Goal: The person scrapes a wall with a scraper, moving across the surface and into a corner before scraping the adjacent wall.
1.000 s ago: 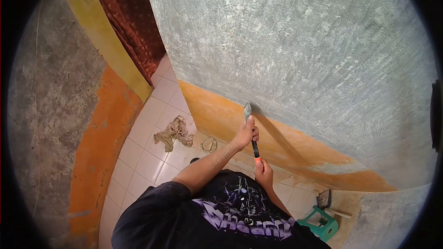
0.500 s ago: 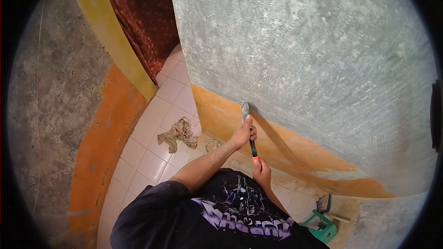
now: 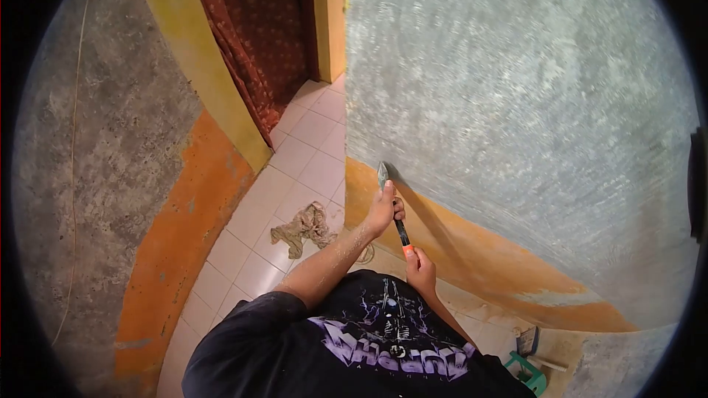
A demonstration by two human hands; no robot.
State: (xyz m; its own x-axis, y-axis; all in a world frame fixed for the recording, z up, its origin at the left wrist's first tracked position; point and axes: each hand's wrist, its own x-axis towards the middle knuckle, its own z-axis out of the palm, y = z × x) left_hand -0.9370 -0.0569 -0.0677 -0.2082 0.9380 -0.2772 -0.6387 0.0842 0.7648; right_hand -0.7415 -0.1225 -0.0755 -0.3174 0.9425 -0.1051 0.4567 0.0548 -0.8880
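A long-handled scraper (image 3: 401, 231) with a grey metal head and a black and orange handle slants up toward the wall. My left hand (image 3: 383, 210) is closed round its upper part, just below the head. Lower down, my right hand (image 3: 420, 271) grips the orange end of the handle. The head lies at the grey wall (image 3: 516, 88), a little above the orange band (image 3: 457, 228), and casts a shadow to its right. Whether the blade touches the wall is hard to tell.
A crumpled cloth (image 3: 304, 230) lies on the tiled floor (image 3: 243, 273), with a ring-shaped object partly behind my left arm. A green plastic stool (image 3: 532, 377) stands at lower right by a brush-like tool. A red curtain (image 3: 258, 29) hangs in the doorway.
The view has turned left, so the wall edge, cloth and stool appear further right. The scraper head has moved slightly left relative to the view, nearer the wall's left edge. Both hands keep their grip.
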